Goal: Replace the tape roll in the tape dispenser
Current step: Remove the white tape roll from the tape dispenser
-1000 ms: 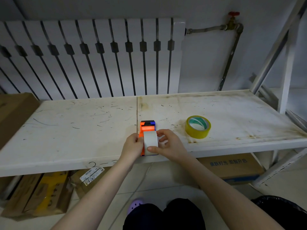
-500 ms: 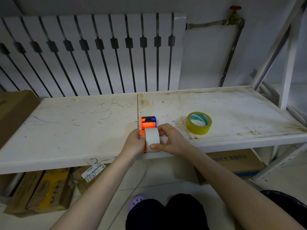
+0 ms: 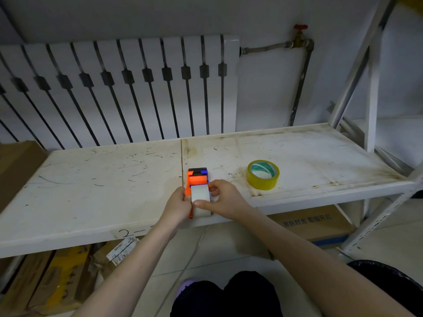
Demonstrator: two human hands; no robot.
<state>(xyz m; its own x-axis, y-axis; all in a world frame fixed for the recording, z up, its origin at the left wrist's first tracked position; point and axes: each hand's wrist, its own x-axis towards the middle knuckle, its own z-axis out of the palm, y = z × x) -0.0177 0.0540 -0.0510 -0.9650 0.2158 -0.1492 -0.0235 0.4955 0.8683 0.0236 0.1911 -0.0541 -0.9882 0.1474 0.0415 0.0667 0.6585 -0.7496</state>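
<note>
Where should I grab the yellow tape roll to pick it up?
The yellow tape roll lies flat on the shelf with its hole facing up and nothing touching it. Probably best to come from above: put your thumb inside the hole, fingers on the outer wall, and pinch the ring. Both hands are busy at the dispenser.

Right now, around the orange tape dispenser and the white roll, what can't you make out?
- Head view: whether the white tape roll is seated on the orange plastic tape dispenser; left hand and right hand cover its sides.
- Dispenser's handle: hidden under both hands.
- Yellow tape roll's print: too small to read.
</note>
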